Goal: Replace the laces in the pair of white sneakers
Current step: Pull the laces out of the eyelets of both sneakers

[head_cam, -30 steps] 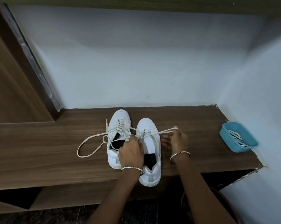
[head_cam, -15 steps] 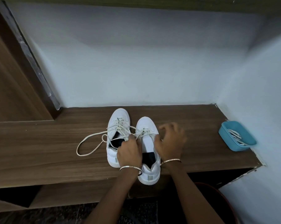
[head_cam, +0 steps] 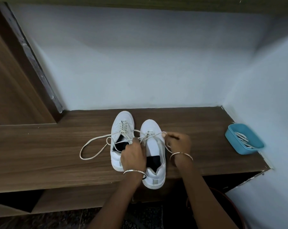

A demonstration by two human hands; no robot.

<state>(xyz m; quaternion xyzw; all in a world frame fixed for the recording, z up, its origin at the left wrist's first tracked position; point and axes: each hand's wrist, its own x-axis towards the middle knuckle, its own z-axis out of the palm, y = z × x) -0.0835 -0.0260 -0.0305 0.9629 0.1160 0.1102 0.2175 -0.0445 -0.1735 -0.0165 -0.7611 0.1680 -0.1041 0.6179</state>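
White sneakers, one pair, standing side by side on the wooden worktop (head_cam: 57,146), toes pointing away from the person. Left sneaker (head_cam: 122,119): laced over the forefoot, with its loose lace loop (head_cam: 98,138) trailing out to the left across the worktop. Right sneaker (head_cam: 150,126): set slightly nearer the worktop's front edge, tongue exposed, with a lace (head_cam: 155,134) showing only at the eyelets nearest the toe. Left hand (head_cam: 133,157): over the gap between the two sneakers, fingers curled, gripping the lace at the fingertips just beside the right sneaker's tongue. Right hand (head_cam: 179,142): just beside the right sneaker's outer side, thumb and fingers pinching the same lace near its end, so the strand runs taut between both hands across the sneaker. Each wrist carries a bangle (head_cam: 134,171). Blue tray (head_cam: 234,144): well apart at the right end of the worktop, holding spare laces (head_cam: 242,139).
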